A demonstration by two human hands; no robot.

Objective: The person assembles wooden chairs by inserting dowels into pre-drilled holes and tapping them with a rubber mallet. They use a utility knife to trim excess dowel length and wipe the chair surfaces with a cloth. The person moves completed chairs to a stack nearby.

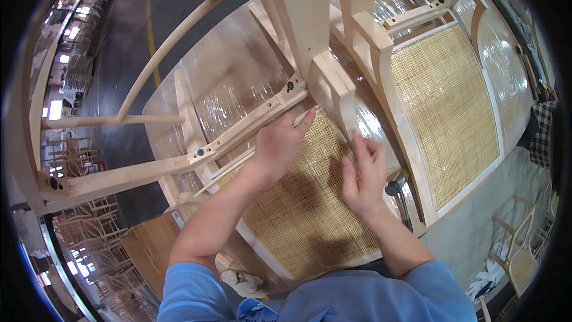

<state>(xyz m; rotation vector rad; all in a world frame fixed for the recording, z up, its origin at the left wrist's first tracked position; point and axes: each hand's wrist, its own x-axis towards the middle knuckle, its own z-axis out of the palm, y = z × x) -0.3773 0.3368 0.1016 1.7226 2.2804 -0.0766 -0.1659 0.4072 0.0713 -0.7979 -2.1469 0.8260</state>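
Observation:
A woven cane panel [310,203] in a pale frame lies before me, part of a wooden chair [238,128] on its side. My left hand [279,148] rests at the panel's far edge, its index finger stretched to the far corner and its other fingers curled. A thin pale strip [226,173] runs along that edge and passes under this hand; the grip on it is partly hidden. Over the panel's right side, my right hand [364,176] hovers with thumb and fingers apart, holding nothing visible. A hammer [400,191] lies just right of it.
To the right is a second cane panel [447,113] in its chair frame. Plastic wrap [232,77] covers the work surface below. Chair legs [304,12] rise close beyond my hands. A cardboard box [149,247] and a white cloth [243,283] are at lower left.

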